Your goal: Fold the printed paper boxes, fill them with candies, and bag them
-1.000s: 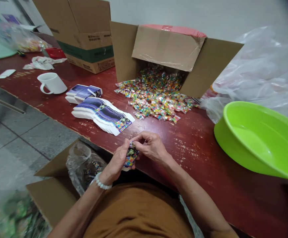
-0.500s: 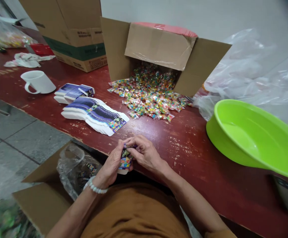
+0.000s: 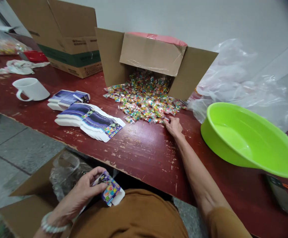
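At wooden table [image 3: 139,155], left hand [image 3: 84,188] grips glossy carton [image 3: 110,191]; right hand [image 3: 173,127] touches wrapped candies [image 3: 144,102].

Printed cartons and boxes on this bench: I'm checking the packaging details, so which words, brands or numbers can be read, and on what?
Nothing can be read for certain.
Printed carton in the left hand: colourful markings, too small and blurred to read.
Stack of flat printed cartons: colourful panel print, too small to read.
Brown cardboard box: dark print above its green band, too small to read.
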`<state>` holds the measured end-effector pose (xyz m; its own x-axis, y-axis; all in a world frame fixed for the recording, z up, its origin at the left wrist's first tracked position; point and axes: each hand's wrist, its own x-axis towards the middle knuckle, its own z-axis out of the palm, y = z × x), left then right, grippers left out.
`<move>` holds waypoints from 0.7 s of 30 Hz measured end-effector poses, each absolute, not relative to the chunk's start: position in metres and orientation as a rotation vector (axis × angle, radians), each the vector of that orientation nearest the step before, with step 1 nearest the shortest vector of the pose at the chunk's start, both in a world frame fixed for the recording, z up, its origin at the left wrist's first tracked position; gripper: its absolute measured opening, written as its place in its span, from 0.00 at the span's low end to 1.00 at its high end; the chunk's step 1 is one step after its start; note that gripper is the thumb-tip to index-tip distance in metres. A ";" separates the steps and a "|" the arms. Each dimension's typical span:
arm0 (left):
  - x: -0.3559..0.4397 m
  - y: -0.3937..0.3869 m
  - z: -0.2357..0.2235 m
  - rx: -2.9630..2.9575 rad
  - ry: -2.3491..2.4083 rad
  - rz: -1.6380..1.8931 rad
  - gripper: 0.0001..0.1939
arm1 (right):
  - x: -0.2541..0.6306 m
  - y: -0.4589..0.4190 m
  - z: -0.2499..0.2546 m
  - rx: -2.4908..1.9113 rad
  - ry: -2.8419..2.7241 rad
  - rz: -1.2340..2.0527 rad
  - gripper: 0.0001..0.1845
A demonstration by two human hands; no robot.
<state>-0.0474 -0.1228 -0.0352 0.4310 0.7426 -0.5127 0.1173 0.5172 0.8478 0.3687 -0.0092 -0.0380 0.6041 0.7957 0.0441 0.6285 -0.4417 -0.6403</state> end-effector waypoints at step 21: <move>0.017 -0.113 0.005 1.119 0.849 0.633 0.20 | 0.187 -0.103 0.014 -1.162 -1.228 1.072 0.07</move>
